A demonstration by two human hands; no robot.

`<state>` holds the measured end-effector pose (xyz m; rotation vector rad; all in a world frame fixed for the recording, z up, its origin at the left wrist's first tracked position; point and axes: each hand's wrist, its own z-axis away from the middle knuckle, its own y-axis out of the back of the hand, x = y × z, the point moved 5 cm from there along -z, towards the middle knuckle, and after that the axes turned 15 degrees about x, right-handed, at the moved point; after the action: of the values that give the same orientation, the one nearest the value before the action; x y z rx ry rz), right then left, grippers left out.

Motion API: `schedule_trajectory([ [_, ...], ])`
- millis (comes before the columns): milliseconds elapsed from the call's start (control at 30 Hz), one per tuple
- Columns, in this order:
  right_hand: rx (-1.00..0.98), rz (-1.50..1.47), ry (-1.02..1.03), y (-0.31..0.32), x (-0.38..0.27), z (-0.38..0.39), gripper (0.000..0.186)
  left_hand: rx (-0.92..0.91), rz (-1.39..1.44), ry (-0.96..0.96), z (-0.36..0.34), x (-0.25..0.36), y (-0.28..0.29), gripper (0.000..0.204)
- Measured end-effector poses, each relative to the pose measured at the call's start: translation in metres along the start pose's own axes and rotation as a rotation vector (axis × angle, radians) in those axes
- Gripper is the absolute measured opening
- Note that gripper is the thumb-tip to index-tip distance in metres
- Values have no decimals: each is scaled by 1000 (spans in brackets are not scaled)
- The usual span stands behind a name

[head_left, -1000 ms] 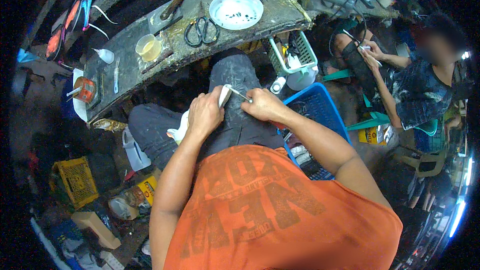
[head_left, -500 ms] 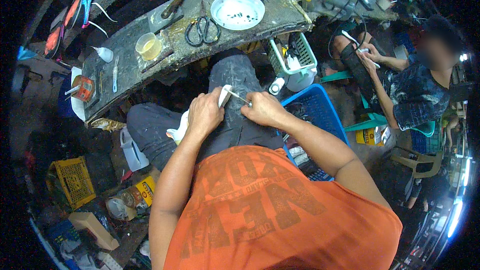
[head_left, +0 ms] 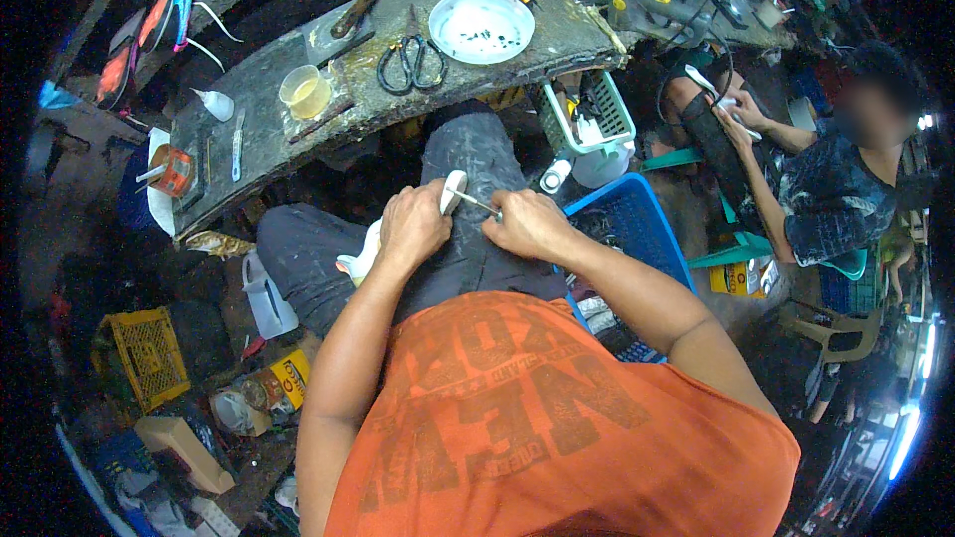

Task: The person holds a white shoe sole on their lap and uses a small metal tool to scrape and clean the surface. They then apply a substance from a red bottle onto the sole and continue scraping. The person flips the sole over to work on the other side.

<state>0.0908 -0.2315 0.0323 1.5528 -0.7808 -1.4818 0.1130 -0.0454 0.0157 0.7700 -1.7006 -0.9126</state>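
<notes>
Gripping a white piece (head_left: 453,196) at frame centre, your left hand (head_left: 414,225) faced your right hand (head_left: 530,223), its fingers clasping a thin tool (head_left: 477,204).

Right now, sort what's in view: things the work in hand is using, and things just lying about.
In use:
White shoe-like item, in the left hand
Thin tool, in the right hand

Seemingly just lying about:
White dish
Yellow crate
Cardboard box
</notes>
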Motion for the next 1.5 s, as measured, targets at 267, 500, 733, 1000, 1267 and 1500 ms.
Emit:
schedule_trajectory([
  [267, -3, -89, -136, 4, 13, -7, 46, -30, -51, -61, 16, -6, 28, 86],
  [500, -21, -181, -156, 8, 12, -12, 45, -231, -15, 61, 20, -4, 44, 93],
  [733, -50, -104, -139, -3, 6, -18, 46, -233, 13, 104, 21, -1, 36, 92],
  [1000, -53, -77, -83, 3, -3, -14, 44, -214, 41, 116, 26, -5, 34, 93],
  [1267, -33, -98, -100, 5, 0, -10, 42, -188, 58, 117, 28, -5, 33, 91],
  [1500, -30, -65, -65, 5, -2, -11, 40, -204, 49, 117, 28, -8, 28, 92],
])
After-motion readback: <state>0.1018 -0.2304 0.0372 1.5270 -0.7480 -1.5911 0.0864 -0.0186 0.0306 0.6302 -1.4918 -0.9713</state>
